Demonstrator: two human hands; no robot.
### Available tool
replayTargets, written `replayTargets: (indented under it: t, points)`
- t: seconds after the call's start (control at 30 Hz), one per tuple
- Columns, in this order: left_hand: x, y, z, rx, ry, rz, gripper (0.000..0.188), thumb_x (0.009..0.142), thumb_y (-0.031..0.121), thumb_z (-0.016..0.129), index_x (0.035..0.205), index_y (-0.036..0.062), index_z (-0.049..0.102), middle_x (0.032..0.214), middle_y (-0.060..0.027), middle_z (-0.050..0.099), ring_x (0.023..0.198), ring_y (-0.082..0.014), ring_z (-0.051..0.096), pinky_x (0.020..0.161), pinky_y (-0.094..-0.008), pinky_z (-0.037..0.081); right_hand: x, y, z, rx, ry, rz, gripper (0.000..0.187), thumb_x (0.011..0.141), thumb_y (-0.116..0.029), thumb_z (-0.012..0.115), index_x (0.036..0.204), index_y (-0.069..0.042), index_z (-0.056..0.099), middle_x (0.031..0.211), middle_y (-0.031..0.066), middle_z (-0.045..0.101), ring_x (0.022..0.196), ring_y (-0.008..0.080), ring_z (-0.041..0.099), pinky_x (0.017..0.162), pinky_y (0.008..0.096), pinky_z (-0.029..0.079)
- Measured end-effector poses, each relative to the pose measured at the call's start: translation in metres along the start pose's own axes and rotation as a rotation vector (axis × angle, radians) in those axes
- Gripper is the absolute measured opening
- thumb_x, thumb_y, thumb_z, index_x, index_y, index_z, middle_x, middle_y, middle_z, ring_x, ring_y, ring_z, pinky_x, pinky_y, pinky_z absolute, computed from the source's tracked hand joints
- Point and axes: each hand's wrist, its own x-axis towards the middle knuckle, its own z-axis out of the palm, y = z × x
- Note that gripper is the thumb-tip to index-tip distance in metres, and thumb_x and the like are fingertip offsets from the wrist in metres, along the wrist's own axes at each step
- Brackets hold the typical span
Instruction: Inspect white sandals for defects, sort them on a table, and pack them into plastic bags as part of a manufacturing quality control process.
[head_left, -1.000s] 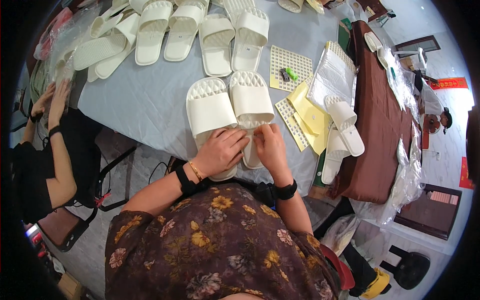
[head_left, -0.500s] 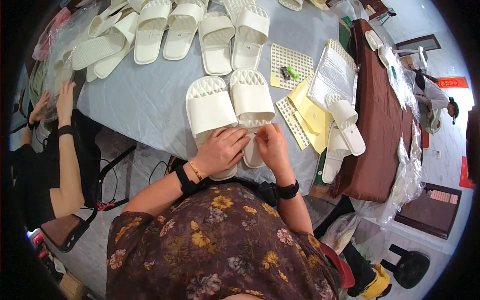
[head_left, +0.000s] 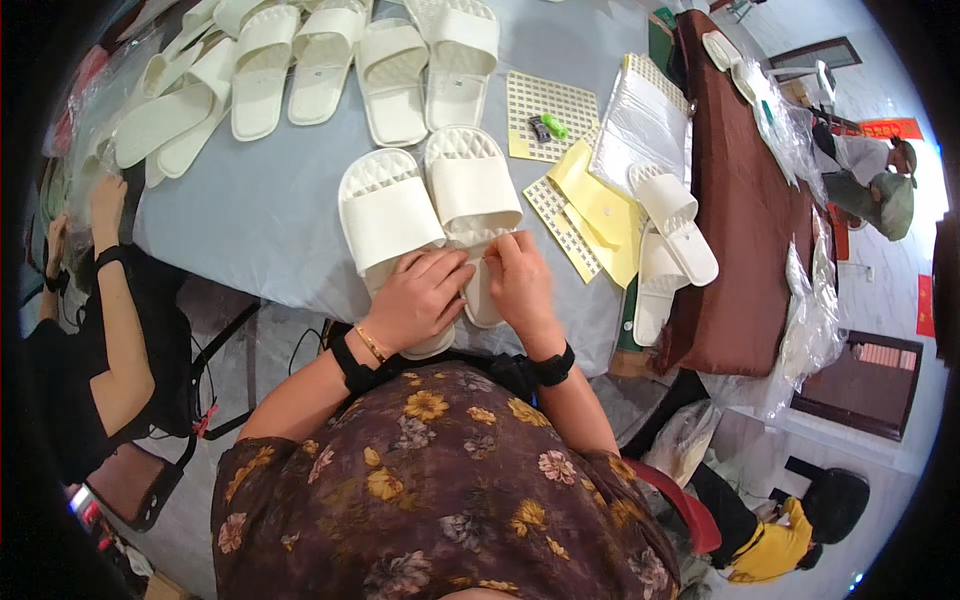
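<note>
Near the close edge of the counter (head_left: pixel 250 235), two cream slide slippers (head_left: pixel 388 222) are set side by side. Across their inner edges the left hand (head_left: pixel 416 293) is laid palm down, its grip hidden; over the right insole (head_left: pixel 482 302) the right hand (head_left: pixel 500 258) is narrowed to a pinch, contents indiscernible. Light, softly flexible foam is suggested, best held by the broad straps (head_left: pixel 478 198).
</note>
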Motion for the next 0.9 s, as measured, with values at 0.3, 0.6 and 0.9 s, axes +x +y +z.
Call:
replayTargets:
  t: [0.3, 0.6, 0.9]
  points:
    - [0.000, 0.002, -0.001, 0.037, 0.014, 0.021, 0.044, 0.084, 0.021, 0.068, 0.125, 0.0064, 0.061, 0.129, -0.0086, 0.059, 0.119, -0.0244, 0.055, 0.104, -0.0392, 0.039, 0.000, -0.001, 0.002, -0.004, 0.069, -0.074, 0.009, 0.083, -0.005, 0.065, 0.089, -0.005, 0.058, 0.094, 0.0133, 0.059, 0.084, 0.0351, 0.061, 0.069, 0.0448, 0.051]
    - [0.001, 0.002, 0.001, 0.035, 0.021, 0.023, 0.043, 0.083, 0.020, 0.069, 0.123, 0.0064, 0.062, 0.129, -0.0087, 0.059, 0.120, -0.0243, 0.055, 0.104, -0.0389, 0.039, -0.004, 0.014, -0.003, 0.126, 0.097, -0.031, 0.007, 0.087, -0.005, 0.062, 0.092, -0.003, 0.057, 0.093, 0.0156, 0.057, 0.084, 0.0371, 0.059, 0.072, 0.0447, 0.049]
    - [-0.001, 0.001, 0.002, 0.040, 0.029, 0.021, 0.043, 0.082, 0.021, 0.070, 0.122, 0.0065, 0.061, 0.130, -0.0088, 0.058, 0.120, -0.0244, 0.054, 0.104, -0.0396, 0.038, 0.015, 0.112, -0.087, -0.002, 0.352, 0.218, 0.008, 0.090, -0.007, 0.060, 0.090, 0.001, 0.061, 0.089, 0.0175, 0.059, 0.087, 0.0352, 0.057, 0.077, 0.0431, 0.046]
